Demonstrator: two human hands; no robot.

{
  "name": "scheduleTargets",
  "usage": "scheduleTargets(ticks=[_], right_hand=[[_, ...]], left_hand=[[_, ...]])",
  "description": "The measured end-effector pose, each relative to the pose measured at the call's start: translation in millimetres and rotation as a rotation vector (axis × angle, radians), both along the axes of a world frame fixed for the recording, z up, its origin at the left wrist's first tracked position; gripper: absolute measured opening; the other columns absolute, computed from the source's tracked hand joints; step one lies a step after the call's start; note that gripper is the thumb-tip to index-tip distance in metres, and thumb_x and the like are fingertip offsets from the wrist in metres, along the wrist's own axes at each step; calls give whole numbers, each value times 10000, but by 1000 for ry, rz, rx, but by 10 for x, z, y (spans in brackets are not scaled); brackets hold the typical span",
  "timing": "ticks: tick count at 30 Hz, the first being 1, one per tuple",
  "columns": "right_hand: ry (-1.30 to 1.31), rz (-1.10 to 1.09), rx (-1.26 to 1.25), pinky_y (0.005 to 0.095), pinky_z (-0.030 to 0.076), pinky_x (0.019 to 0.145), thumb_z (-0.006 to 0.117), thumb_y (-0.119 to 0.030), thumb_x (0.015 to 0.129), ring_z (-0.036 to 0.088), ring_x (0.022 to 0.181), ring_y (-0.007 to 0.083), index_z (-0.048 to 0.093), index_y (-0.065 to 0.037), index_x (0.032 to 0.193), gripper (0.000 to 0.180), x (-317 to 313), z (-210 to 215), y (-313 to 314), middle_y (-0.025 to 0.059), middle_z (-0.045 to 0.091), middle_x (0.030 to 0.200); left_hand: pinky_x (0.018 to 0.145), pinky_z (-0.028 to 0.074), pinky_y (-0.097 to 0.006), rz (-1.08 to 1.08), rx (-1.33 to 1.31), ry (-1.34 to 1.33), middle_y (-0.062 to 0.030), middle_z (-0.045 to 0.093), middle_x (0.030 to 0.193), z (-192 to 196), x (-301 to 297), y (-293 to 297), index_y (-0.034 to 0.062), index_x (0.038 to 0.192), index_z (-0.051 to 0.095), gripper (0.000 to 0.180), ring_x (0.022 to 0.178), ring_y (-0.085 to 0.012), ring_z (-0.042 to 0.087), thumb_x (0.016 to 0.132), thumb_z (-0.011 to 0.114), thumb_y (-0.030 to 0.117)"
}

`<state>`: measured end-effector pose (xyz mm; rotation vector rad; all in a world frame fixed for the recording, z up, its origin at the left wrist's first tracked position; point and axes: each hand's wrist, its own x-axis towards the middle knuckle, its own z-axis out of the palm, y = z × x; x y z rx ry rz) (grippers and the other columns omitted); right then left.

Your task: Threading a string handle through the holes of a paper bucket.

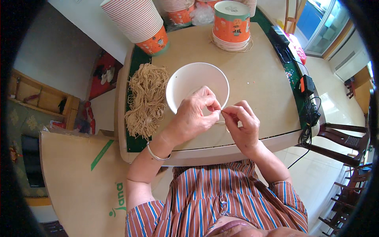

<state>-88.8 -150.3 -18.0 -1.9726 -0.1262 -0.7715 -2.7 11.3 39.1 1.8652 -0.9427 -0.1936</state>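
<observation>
My left hand (197, 112) and my right hand (242, 122) meet at the near right rim of a white paper bucket (182, 85). Both have thumb and fingers pinched together on a thin string, whose pale loop (227, 128) shows just below the fingertips. The bucket stands upright, its white inside facing up; my left hand covers part of its near side. To the left of it lies a thick bundle of tan strings (146, 98). What exactly sits between the fingertips is too small to make out.
Behind the bucket, an upside-down orange and green bucket stack (232, 29) has string around its base. A tall nested stack (136, 23) leans at the far left. Black cables and adapters (307, 87) line the table's right edge. A large cardboard box (79, 170) stands at left.
</observation>
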Motion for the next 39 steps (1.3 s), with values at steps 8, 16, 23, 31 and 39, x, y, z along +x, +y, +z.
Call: scheduleTargets(ticks=[8, 16, 23, 31, 39], right_hand=[[-9, -38, -129, 257, 499, 518, 757, 54, 828, 611, 591, 116, 696, -26, 930, 142, -7, 66, -6, 63, 614, 864], [-34, -37, -247, 370, 527, 545, 731, 37, 757, 636, 661, 264, 641, -57, 905, 196, 0, 112, 14, 93, 585, 860], [13, -49, -106, 309, 488, 506, 718, 58, 766, 598, 600, 165, 626, -46, 874, 176, 4, 80, 35, 77, 576, 838], [221, 173, 363, 205, 394, 557, 680, 62, 848, 502, 645, 39, 613, -20, 875, 109, 35, -20, -28, 6, 544, 832], [324, 319, 598, 188, 404, 617, 678, 45, 912, 514, 744, 29, 611, -14, 904, 90, -3, 1, -66, -9, 543, 888]], left_hand=[[766, 510, -297, 7, 9, -20, -84, 598, 910, 22, -31, 1, -11, 836, 646, 84, 869, -185, 618, 790, 702, -53], [780, 509, -304, -2, 5, -73, -98, 595, 919, 13, -69, -6, -13, 847, 634, 101, 874, -204, 620, 783, 693, -63], [777, 508, -297, 6, 3, -45, -91, 591, 911, 13, -92, -5, -10, 843, 622, 103, 856, -190, 619, 786, 685, -69], [723, 511, -304, 4, -38, 34, -82, 575, 870, -28, -49, 6, -22, 840, 622, 63, 796, -164, 605, 792, 659, -38], [735, 506, -293, -3, -9, 96, -69, 579, 865, -21, -23, 24, -23, 844, 637, 61, 799, -151, 603, 791, 665, -33]])
